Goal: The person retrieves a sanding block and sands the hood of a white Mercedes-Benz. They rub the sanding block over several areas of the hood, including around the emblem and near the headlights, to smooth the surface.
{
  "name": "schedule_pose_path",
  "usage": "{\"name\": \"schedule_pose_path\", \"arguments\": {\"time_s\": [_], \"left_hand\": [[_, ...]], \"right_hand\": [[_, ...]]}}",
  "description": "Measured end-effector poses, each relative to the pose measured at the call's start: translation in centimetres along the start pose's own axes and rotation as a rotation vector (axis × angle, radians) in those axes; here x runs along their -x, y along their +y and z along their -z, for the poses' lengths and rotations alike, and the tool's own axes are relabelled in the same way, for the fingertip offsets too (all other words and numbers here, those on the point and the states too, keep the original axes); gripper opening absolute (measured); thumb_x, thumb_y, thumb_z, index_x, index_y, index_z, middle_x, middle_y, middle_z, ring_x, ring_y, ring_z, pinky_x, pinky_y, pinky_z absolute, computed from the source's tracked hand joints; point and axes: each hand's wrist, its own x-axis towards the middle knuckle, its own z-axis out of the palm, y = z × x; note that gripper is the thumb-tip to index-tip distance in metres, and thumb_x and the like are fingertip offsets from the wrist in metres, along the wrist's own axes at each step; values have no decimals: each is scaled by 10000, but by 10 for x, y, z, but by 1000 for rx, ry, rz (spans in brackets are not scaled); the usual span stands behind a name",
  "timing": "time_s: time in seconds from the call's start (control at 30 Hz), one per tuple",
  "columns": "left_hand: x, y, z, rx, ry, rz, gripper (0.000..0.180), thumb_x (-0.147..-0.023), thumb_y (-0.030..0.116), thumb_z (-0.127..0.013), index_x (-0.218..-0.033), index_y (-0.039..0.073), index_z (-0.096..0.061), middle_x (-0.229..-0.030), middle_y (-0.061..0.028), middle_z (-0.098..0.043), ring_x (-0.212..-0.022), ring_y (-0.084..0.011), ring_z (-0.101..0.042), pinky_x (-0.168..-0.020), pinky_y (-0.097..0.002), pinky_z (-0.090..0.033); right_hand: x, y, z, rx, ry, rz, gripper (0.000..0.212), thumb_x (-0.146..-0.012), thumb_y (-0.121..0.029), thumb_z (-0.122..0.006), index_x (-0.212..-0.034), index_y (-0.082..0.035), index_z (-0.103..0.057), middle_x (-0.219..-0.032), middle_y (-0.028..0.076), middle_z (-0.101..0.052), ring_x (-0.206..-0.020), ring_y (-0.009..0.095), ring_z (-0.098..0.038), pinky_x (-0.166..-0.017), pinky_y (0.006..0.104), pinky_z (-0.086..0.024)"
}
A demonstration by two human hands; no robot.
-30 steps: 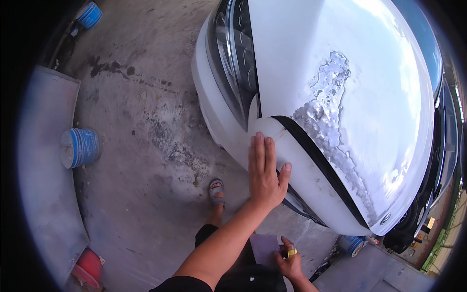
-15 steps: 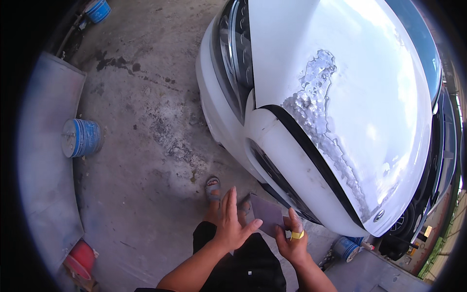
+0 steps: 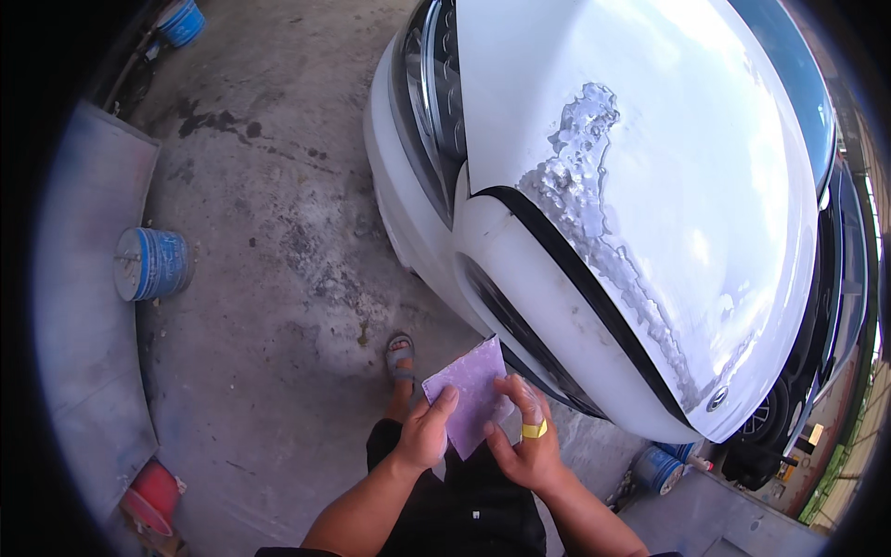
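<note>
A dusty purple sheet of sandpaper (image 3: pixel 471 382) is held in front of me, at an angle, over my legs. My left hand (image 3: pixel 427 432) grips its left edge, thumb laid on the face and the other fingers hidden behind. At its right edge my right hand (image 3: pixel 531 444) closes on it with thumb and forefinger; a yellow band is wrapped round one finger. Beyond stands a white car, its hood (image 3: pixel 687 176) marked by a rough bare-metal patch (image 3: pixel 575 181) that runs down toward the front edge.
The car's bumper (image 3: pixel 548 288) is close to my right. Blue buckets stand at the left (image 3: pixel 156 264), far left (image 3: pixel 181 22) and lower right (image 3: pixel 659 472). A grey panel (image 3: pixel 93 297) lines the left side, near a red container (image 3: pixel 153 497). Stained concrete floor (image 3: pixel 269 371) lies between.
The sandpaper has turned to show its purple face and moved slightly left. My left hand, open and apart from it before, now grips it. The view has shifted a little.
</note>
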Motion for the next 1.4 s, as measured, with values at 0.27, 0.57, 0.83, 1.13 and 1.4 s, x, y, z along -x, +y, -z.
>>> {"name": "schedule_pose_path", "arguments": {"time_s": [0.27,0.57,0.83,1.13,1.4], "left_hand": [[3,26,-6,-348,-197,-14,671,-901,242,-643,-1457,-22,-377,-1392,-129,-432,-1286,-236,-456,-1094,-366,-345],[-12,23,-16,-951,-237,-334,826,-815,374,-650,-1484,-7,-352,-1347,-199,-358,-1258,-317,-379,-1098,-428,-298],[-80,32,-13,-1223,-8,-654,708,-855,277,-491,-1469,-45,-347,-1512,-252,-243,-1347,-403,-321,-1123,-501,-262],[-130,15,-28,-1466,195,-885,675,-799,185,-460,-1399,-117,-403,-1479,-304,-362,-1390,-474,-325,-1120,-531,-286],[-142,21,-41,-1591,297,-794,724,-814,220,-447,-1448,-111,-338,-1518,-282,-340,-1447,-411,-281,-1111,-497,-248]], "right_hand": [[-2,9,-3,-449,-5,-210,703,-877,-62,-644,-1482,-28,-287,-1359,223,-527,-1289,333,-491,-1067,441,-414],[-5,17,-7,-1111,-26,-405,701,-971,-133,-540,-1547,-58,-147,-1475,202,-414,-1331,310,-448,-1109,457,-361],[29,42,6,-876,-46,-441,710,-977,-216,-544,-1551,-76,-150,-1445,205,-465,-1294,317,-507,-1061,435,-400],[91,54,-3,-794,-144,-709,674,-988,-144,-555,-1525,-12,-170,-1419,203,-484,-1281,290,-512,-1052,398,-414],[95,66,-1,-741,-170,-722,652,-979,-93,-553,-1517,-7,-195,-1411,209,-490,-1273,280,-524,-1049,396,-423]]}}
